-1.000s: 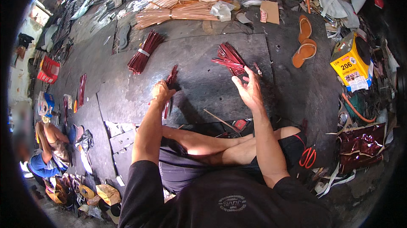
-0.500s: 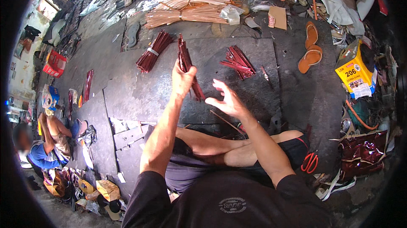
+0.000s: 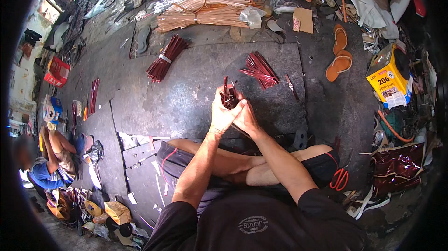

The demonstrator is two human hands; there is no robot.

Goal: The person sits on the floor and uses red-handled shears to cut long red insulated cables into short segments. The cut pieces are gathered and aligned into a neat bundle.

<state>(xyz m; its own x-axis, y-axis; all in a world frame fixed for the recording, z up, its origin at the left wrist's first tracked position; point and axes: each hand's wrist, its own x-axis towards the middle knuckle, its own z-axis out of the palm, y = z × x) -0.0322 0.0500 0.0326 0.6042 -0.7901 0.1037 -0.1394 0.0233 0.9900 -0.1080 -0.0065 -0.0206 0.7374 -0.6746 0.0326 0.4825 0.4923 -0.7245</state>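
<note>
Dark, scuffed boards (image 3: 172, 101) cover the floor of a cluttered workshop, with long pale strips (image 3: 205, 17) heaped at the far side, a yellow box (image 3: 389, 80) among scraps on the right, and a co-worker (image 3: 46, 171) in blue sitting at the far left. Half a second ago the left hand (image 3: 220, 116) alone held the dark red strips (image 3: 228, 98) aslant, while the right hand (image 3: 246, 116) stood open just beside them; now the two hands have met — both are closed around the strips, which are held above the boards in front of the crossed legs, ends showing between the fingers. The other red strips lie where they did. Counted out: two hands on one held bunch, one bundle (image 3: 167, 58) tied with a pale band to the left beyond it, one loose pile (image 3: 261, 70) to the right beyond it, two brown sandals (image 3: 339, 66) farther right — one partly over the other — and one pair of red-handled scissors (image 3: 339, 179) near the right knee.
</note>
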